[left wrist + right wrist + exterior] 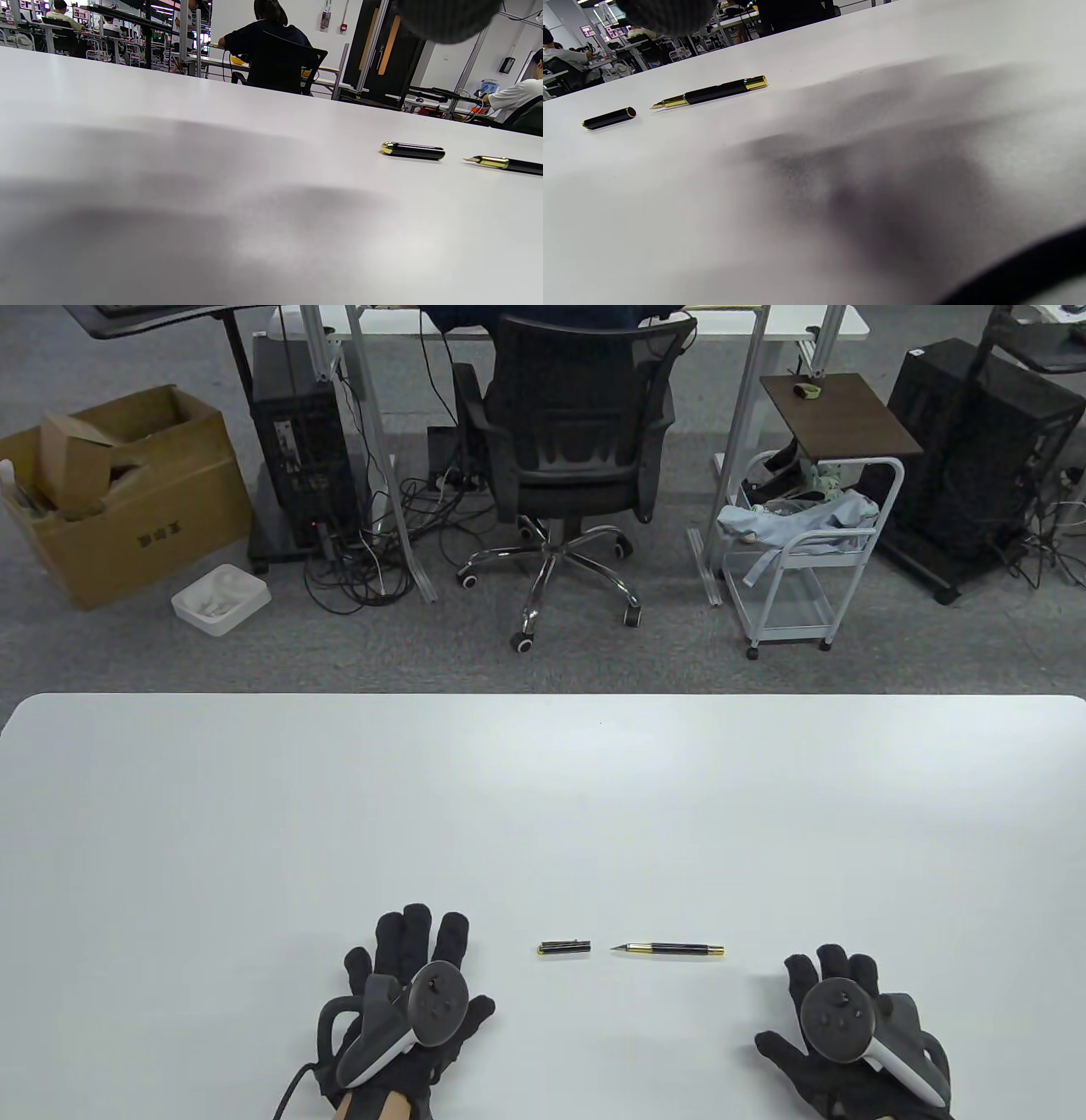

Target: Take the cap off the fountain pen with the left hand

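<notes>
A black fountain pen [670, 950] with gold trim lies on the white table [543, 814], its bare nib pointing left. Its black cap [564, 948] lies apart, a short gap to the left of the nib. Both also show in the left wrist view, cap [413, 151] and pen [505, 164], and in the right wrist view, cap [609, 118] and pen [712, 92]. My left hand [407, 984] rests flat on the table, left of the cap, holding nothing. My right hand [848, 1027] rests flat, right of the pen, holding nothing.
The table's far edge [543, 695] runs across the middle of the table view. Beyond it on the floor stand an office chair [577, 466], a white cart [806, 551] and a cardboard box [119, 492].
</notes>
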The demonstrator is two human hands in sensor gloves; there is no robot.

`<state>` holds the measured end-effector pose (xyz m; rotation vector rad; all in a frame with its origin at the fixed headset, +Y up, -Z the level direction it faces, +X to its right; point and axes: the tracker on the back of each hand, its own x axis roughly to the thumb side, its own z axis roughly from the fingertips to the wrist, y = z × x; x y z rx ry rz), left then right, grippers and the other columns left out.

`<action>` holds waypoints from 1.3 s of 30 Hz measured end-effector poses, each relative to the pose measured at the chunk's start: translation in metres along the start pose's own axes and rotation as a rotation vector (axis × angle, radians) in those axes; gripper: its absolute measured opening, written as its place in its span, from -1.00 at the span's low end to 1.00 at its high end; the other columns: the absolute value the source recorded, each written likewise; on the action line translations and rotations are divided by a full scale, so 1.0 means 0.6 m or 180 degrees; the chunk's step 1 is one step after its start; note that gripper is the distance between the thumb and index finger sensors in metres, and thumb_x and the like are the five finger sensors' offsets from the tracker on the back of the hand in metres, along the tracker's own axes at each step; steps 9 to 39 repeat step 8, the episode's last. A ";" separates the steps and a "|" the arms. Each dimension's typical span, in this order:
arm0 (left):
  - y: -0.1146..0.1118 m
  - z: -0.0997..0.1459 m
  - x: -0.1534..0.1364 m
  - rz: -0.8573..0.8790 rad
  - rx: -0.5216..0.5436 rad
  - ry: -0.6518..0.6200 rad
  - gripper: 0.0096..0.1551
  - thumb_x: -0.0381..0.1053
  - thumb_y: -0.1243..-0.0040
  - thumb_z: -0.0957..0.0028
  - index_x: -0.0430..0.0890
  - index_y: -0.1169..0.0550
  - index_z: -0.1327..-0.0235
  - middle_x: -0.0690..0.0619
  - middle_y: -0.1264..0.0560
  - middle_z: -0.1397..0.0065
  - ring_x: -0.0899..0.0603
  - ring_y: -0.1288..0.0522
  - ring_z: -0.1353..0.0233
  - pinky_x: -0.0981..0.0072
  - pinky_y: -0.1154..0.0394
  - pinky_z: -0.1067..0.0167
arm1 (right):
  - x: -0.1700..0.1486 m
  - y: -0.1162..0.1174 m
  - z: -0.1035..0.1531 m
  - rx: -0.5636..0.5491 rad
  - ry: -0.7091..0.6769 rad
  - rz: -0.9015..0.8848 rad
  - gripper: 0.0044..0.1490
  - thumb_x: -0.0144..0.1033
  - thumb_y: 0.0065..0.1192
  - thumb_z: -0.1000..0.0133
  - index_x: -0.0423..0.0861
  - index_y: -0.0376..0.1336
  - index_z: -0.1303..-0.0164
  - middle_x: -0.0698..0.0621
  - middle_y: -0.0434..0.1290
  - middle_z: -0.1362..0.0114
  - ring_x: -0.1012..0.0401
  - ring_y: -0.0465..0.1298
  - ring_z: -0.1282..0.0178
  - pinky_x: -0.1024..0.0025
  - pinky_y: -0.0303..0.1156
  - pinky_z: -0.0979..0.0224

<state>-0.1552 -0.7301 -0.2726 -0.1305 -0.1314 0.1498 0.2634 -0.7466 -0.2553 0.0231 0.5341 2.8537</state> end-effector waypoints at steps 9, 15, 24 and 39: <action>-0.001 0.000 -0.002 0.0031 -0.0008 -0.0001 0.05 0.37 -0.05 0.04 0.08 0.10 -0.59 -0.21 0.17 -0.72 -0.45 0.16 -0.71 -0.63 0.12 -0.39 | 0.005 0.004 0.000 0.0030 0.0018 0.0085 0.12 0.21 -0.14 -0.09 -0.04 -0.55 -0.50 -0.20 -0.66 -0.58 -0.25 -0.59 -0.55 -0.51 -0.41 -0.44; -0.001 0.000 -0.002 0.0031 -0.0008 -0.0001 0.05 0.37 -0.05 0.04 0.08 0.10 -0.59 -0.21 0.17 -0.72 -0.45 0.16 -0.71 -0.63 0.12 -0.39 | 0.005 0.004 0.000 0.0030 0.0018 0.0085 0.12 0.21 -0.14 -0.09 -0.04 -0.55 -0.50 -0.20 -0.66 -0.58 -0.25 -0.59 -0.55 -0.51 -0.41 -0.44; -0.001 0.000 -0.002 0.0031 -0.0008 -0.0001 0.05 0.37 -0.05 0.04 0.08 0.10 -0.59 -0.21 0.17 -0.72 -0.45 0.16 -0.71 -0.63 0.12 -0.39 | 0.005 0.004 0.000 0.0030 0.0018 0.0085 0.12 0.21 -0.14 -0.09 -0.04 -0.55 -0.50 -0.20 -0.66 -0.58 -0.25 -0.59 -0.55 -0.51 -0.41 -0.44; -0.001 0.000 -0.002 0.0031 -0.0008 -0.0001 0.05 0.37 -0.05 0.04 0.08 0.10 -0.59 -0.21 0.17 -0.72 -0.45 0.16 -0.71 -0.63 0.12 -0.39 | 0.005 0.004 0.000 0.0030 0.0018 0.0085 0.12 0.21 -0.14 -0.09 -0.04 -0.55 -0.50 -0.20 -0.66 -0.58 -0.25 -0.59 -0.55 -0.51 -0.41 -0.44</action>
